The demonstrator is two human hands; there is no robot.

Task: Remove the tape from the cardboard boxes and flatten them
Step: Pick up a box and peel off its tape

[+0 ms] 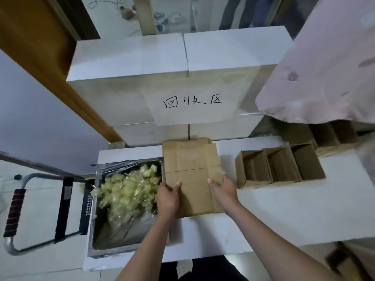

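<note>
A flattened brown cardboard box point(191, 169) lies on the white table point(263, 216), on top of at least one other flat piece. My left hand point(167, 196) grips its left edge with the thumb on top. My right hand point(224, 189) holds its right edge, thumb laid over the cardboard. Right of it stand three open, upright cardboard boxes point(280, 167) in a row. More boxes point(328, 134) sit farther back under a pink cloth. A bin point(95, 236) at the left holds a heap of crumpled clear yellowish tape point(129, 191).
Large white boxes with a hand-written paper sign point(191, 103) are stacked behind the table. A pink cloth point(324, 67) hangs over the right. A metal trolley handle point(16, 211) stands at the left on the floor. A wooden door frame point(46, 63) runs along the upper left.
</note>
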